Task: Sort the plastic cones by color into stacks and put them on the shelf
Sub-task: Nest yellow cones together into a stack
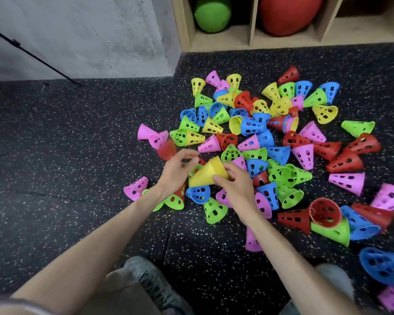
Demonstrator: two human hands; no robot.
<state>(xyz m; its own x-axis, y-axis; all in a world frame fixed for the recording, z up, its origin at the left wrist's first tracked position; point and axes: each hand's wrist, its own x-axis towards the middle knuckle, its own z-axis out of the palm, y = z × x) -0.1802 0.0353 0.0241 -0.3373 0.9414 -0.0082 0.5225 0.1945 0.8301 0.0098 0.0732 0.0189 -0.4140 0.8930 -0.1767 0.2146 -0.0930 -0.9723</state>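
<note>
Both hands were on the yellow stack [206, 172], a nest of smooth plastic cones lying on its side above the pile, tip toward the near left, ribbed rims bunched at the far end. The right hand [233, 185] gripped it, fingers [223, 184] curled round the wide end. The left hand [176, 171] held the narrow end from the left, fingers bent; how firmly it held was hard to tell. Beneath them lay the pile [271, 142]: loose cones in pink, green, blue, red and yellow, thin glossy plastic punched with rows of holes, tumbled every way on the floor [66, 144]. That floor was black rubber, speckled pale. At the far edge stood the wooden shelf [253, 39], with a green roll [210, 13] in one bay and a red ball [287, 12] in the next. Grey concrete wall [89, 35] at far left.
</note>
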